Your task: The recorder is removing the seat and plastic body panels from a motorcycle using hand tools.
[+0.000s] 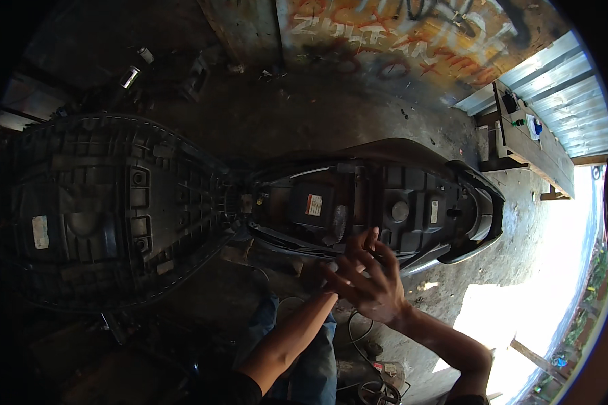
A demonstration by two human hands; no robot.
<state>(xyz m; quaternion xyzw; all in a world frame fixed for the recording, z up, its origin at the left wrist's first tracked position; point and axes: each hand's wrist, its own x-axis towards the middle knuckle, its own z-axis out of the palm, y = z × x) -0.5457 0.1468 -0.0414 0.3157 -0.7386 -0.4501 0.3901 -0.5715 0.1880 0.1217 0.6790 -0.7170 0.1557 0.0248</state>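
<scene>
My right hand (378, 290) crosses over my left hand (366, 243) at the near side of a motor scooter (378, 152). The right fingers are spread and bent a little, reaching across the left wrist and palm, and hold nothing I can see. Stretched out beyond them are fingers of the left hand; the rest of it is hidden. Just past the fingertips lies the opened top of the scooter, with a dark box bearing a label (313, 205) and a round cap (399, 212). Its seat (101, 223) is tipped up to the left, ribbed underside showing.
Beside my legs (321, 364) a cylinder with a hand wheel (378, 391) stands near a thin hose (352, 327). A wooden bench (544, 155) with small items lines the corrugated wall at far right. A painted wall (385, 54) closes the far side. Bright sunlight falls at right.
</scene>
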